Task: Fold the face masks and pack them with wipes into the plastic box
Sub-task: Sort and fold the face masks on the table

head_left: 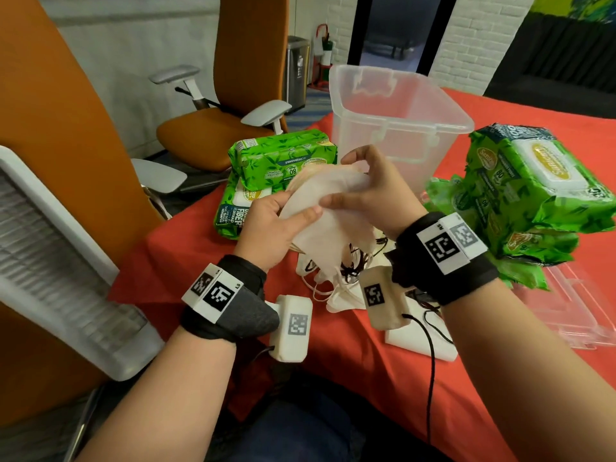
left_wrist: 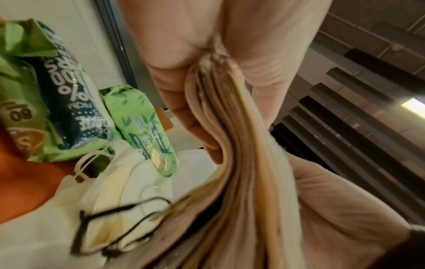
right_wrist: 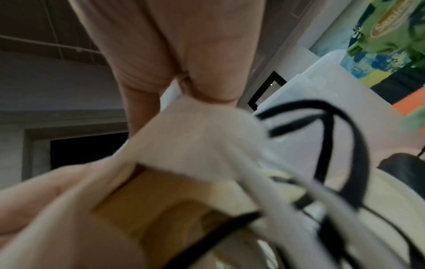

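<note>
Both hands are holding a stack of face masks (head_left: 320, 211) up off the worktop (head_left: 400, 378), between them. The left hand (head_left: 270, 228) is gripping the near-left end of the stack, thumb lying across the top mask, fingers curling underneath; in the left wrist view the layered mask edges (left_wrist: 232, 145) are sitting pinched between thumb and fingers. The right hand (head_left: 370, 191) is pinching the far-right end of the top mask, thumb and forefinger curling onto the fabric, which the right wrist view confirms at the white mask corner (right_wrist: 195, 138). Black ear loops (head_left: 353, 265) are dangling from the held stack, just below the right hand. More loose masks (head_left: 333, 295) are lying on the worktop directly under both wrists, white loops trailing toward the left wrist. The clear plastic box (head_left: 400, 108) is standing open just beyond the right hand, not touching it. Two green wipes packs (head_left: 276, 175) are sitting stacked beyond the left hand, left of the box. Another pile of green wipes packs (head_left: 533, 198) is sitting right of the right hand, close beside that wrist. The clear lid (head_left: 576, 315) is lying flat on the worktop right of the right forearm. An orange chair (head_left: 216, 128) is standing off the worktop, far beyond the left hand.
</note>
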A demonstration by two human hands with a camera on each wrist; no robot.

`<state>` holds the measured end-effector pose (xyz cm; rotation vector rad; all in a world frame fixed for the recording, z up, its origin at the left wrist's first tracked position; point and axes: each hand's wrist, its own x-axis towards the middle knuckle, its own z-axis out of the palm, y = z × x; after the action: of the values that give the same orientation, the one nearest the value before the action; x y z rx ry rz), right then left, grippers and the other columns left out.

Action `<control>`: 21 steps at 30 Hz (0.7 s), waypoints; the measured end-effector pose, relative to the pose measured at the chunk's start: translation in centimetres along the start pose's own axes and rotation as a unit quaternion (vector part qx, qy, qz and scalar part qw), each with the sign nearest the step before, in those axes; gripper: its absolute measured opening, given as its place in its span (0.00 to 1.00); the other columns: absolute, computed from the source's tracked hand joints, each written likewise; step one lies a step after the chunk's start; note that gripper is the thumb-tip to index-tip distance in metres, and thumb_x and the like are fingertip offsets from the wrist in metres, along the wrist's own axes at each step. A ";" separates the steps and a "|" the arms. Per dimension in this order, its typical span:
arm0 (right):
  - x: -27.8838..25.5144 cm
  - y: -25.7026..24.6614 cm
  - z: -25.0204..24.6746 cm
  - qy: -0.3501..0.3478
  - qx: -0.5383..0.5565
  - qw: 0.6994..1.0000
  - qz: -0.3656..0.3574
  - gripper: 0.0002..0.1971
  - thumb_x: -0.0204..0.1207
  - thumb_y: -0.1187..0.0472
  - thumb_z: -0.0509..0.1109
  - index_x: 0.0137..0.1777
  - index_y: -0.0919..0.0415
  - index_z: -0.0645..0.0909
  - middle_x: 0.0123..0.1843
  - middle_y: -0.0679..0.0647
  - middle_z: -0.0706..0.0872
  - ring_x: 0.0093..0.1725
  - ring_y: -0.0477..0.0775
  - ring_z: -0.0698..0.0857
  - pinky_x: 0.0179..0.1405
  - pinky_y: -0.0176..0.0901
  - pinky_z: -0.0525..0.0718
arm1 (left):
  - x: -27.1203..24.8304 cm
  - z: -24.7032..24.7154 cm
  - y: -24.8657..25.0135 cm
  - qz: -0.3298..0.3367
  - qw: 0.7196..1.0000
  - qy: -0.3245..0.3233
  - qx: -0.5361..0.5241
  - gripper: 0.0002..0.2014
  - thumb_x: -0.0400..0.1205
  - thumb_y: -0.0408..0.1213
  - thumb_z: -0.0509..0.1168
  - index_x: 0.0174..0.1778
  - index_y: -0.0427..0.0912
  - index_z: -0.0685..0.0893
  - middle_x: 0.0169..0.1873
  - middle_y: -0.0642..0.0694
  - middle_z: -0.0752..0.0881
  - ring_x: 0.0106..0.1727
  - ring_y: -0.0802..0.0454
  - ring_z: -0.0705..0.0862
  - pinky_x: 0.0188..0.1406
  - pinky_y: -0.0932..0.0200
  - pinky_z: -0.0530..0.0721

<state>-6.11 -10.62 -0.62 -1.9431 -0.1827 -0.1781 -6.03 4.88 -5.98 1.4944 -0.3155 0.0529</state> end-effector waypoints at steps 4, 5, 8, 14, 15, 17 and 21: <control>0.4 0.3 0.1 -0.002 -0.038 0.999 -0.014 0.33 0.58 0.67 0.84 0.56 0.56 0.65 0.39 0.44 0.71 0.31 0.39 0.70 0.31 0.37 0.69 | -0.1 -0.1 0.0 0.015 1.000 -0.013 0.012 0.09 0.78 0.27 0.67 0.43 0.47 0.86 0.32 0.58 0.89 0.36 0.61 0.86 0.37 0.65 0.84; 0.4 0.3 0.1 0.000 -0.043 0.999 -0.009 0.34 0.57 0.66 0.84 0.56 0.56 0.65 0.39 0.43 0.71 0.32 0.40 0.70 0.32 0.38 0.69 | -0.1 -0.1 0.0 0.021 0.999 -0.016 0.018 0.09 0.78 0.27 0.67 0.43 0.47 0.86 0.32 0.59 0.89 0.36 0.63 0.86 0.37 0.67 0.83; 0.4 0.1 0.0 0.003 -0.057 0.998 0.001 0.34 0.57 0.63 0.85 0.56 0.55 0.65 0.40 0.44 0.72 0.35 0.42 0.71 0.34 0.42 0.72 | 0.0 -0.3 0.1 0.039 0.998 -0.023 0.036 0.10 0.77 0.28 0.69 0.44 0.50 0.85 0.34 0.61 0.89 0.39 0.64 0.85 0.42 0.68 0.82; -0.3 0.6 -0.6 0.088 -0.020 0.996 0.007 0.20 0.62 0.64 0.81 0.40 0.49 0.71 0.26 0.50 0.80 0.25 0.52 0.78 0.31 0.49 0.79 | -0.2 -0.5 0.5 0.088 0.995 -0.024 0.036 0.23 0.74 0.27 0.68 0.60 0.55 0.76 0.59 0.55 0.81 0.61 0.65 0.80 0.68 0.61 0.75; -0.3 0.8 -0.7 0.105 -0.016 0.994 0.004 0.18 0.63 0.66 0.81 0.37 0.50 0.73 0.24 0.49 0.80 0.23 0.50 0.78 0.31 0.49 0.79 | -0.2 -0.6 0.5 0.089 0.995 -0.024 0.034 0.24 0.73 0.29 0.67 0.61 0.58 0.75 0.61 0.53 0.80 0.64 0.59 0.79 0.71 0.55 0.74; -0.3 1.0 -0.9 0.125 0.004 0.992 0.003 0.15 0.63 0.70 0.79 0.34 0.53 0.77 0.25 0.51 0.82 0.22 0.47 0.79 0.29 0.45 0.80 | -0.3 -0.7 0.6 0.096 0.994 -0.022 0.036 0.25 0.73 0.29 0.67 0.62 0.60 0.74 0.64 0.51 0.80 0.68 0.53 0.77 0.73 0.47 0.72; -0.1 1.1 -1.0 0.126 0.010 0.992 0.012 0.13 0.63 0.71 0.79 0.36 0.53 0.81 0.26 0.51 0.84 0.24 0.49 0.81 0.33 0.44 0.84 | -0.1 -0.5 0.5 0.100 0.994 -0.026 0.037 0.25 0.77 0.21 0.65 0.59 0.56 0.76 0.60 0.59 0.80 0.65 0.65 0.77 0.74 0.53 0.71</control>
<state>-5.99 -11.93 -1.30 -1.8829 0.0058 -0.4027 -6.17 5.47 -5.56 1.5360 -0.5098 0.1867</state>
